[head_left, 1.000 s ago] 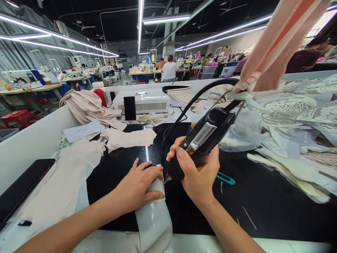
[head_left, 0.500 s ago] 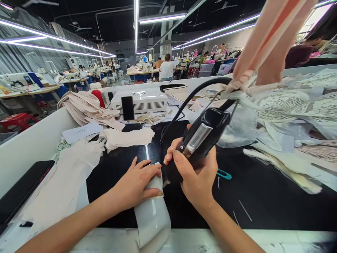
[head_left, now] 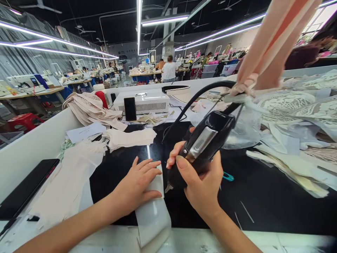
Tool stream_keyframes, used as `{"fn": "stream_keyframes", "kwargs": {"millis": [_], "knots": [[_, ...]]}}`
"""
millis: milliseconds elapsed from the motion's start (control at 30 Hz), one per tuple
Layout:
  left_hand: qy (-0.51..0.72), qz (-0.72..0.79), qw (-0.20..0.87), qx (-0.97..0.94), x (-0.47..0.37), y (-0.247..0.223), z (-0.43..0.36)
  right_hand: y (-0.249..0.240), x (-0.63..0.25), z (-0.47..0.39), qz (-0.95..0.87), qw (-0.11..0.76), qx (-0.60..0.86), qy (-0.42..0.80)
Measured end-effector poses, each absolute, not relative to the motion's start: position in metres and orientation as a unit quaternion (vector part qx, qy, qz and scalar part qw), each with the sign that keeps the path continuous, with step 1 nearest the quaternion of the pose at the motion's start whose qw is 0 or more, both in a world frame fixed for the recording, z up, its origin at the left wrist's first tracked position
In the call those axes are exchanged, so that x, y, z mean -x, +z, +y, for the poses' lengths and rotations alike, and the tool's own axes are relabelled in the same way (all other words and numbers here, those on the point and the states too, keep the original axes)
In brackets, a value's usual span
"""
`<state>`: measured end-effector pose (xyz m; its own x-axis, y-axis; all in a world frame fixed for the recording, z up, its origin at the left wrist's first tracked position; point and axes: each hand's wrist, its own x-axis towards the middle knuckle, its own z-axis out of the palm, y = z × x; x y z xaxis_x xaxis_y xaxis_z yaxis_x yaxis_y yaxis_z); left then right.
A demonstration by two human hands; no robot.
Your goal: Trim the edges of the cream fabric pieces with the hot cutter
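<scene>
My left hand [head_left: 140,184] lies flat with fingers spread, pressing a pale strip [head_left: 152,218] against the black mat [head_left: 116,179]. The strip looks glossy, and its near end hangs over the table edge. In my right hand [head_left: 202,182] is a black corded hand-held cutter [head_left: 202,140] with a silver lever; my thumb and fingers wrap around its body. The metal tip of the cutter points down, just right of the strip's edge by my left thumb. Whether it touches the strip I cannot tell. Behind my right wrist lies a teal-handled tool [head_left: 228,176], partly hidden.
Pink cloth [head_left: 263,45] ties up the cutter's cord from above. Pale fabric pieces [head_left: 63,175] lie left, with a stack of cut strips [head_left: 131,137] ahead. Lace and scraps [head_left: 284,168] cover the right. A white box [head_left: 147,102] and phone [head_left: 130,109] stand behind.
The cutter in my right hand has shifted slightly away from the strip and toward me, so its metal tip shows more. My left hand has hardly moved. The whole view has shifted a little.
</scene>
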<state>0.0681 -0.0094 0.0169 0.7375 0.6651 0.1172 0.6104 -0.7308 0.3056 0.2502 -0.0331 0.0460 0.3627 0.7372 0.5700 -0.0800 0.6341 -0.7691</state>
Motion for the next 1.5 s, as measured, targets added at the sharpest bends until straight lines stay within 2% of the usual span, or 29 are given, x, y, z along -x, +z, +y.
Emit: {"fn": "stream_keyframes", "kwargs": {"millis": [100,300,567,733,867,1000,1167,1500], "knots": [[0.17,0.308,0.006,-0.936,-0.061,0.011,-0.035,0.052,-0.253,-0.036,-0.485,0.766,0.328,0.265],[0.13,0.305,-0.046,-0.942,-0.049,-0.008,-0.064,0.062,-0.258,-0.039,-0.504,0.732,0.392,0.238],[0.139,0.171,0.066,-0.973,-0.021,0.014,-0.021,0.073,-0.256,-0.046,-0.542,0.704,0.394,0.234],[0.165,0.215,0.115,-0.956,-0.022,0.019,-0.012,0.065,-0.251,-0.043,-0.514,0.73,0.378,0.246],[0.195,0.291,0.104,-0.931,-0.041,0.016,-0.006,0.057,-0.253,-0.038,-0.518,0.728,0.359,0.27],[0.168,0.312,0.088,-0.931,-0.056,0.01,0.0,0.051,-0.258,-0.037,-0.519,0.725,0.357,0.278],[0.138,0.305,0.06,-0.941,-0.056,-0.002,-0.002,0.053,-0.262,-0.044,-0.508,0.729,0.374,0.264],[0.201,0.259,0.035,-0.944,-0.043,-0.017,-0.009,0.057,-0.263,-0.062,-0.502,0.716,0.378,0.304]]}}
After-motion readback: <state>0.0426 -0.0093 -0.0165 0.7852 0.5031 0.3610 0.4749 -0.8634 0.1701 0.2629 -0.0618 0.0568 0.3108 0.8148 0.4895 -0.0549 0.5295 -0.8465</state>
